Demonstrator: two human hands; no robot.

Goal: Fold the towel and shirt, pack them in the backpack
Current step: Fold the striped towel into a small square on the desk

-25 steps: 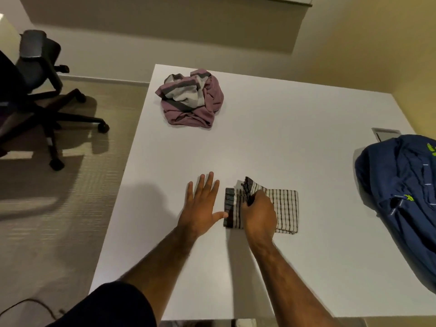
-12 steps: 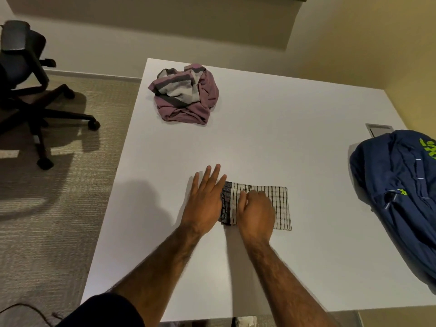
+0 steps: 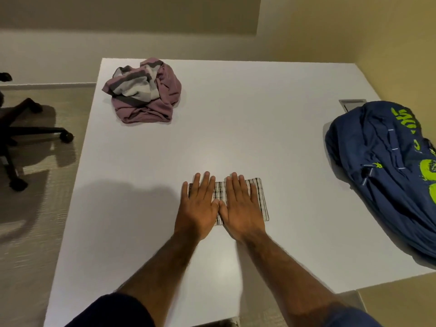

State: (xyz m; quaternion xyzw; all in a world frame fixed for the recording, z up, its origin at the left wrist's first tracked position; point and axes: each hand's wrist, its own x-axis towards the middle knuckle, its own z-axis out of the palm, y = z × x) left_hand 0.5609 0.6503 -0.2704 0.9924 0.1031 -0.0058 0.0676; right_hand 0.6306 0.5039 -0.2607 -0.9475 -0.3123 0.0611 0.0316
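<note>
Folded checked towel (image 3: 260,201) lies flat on table (image 3: 236,138), long axis left-to-right | left grip (image 3: 199,208) and right grip (image 3: 241,208), fingers straight, press it side by side

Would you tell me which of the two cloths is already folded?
The checked towel, flat under left hand and right hand; the pink shirt lies crumpled.

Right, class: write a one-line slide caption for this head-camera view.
Left hand and right hand press flat on the folded checked towel; the crumpled shirt and blue backpack wait on the white table.

left hand (image 3: 198,210), right hand (image 3: 241,210), flat on towel (image 3: 261,204)
</note>
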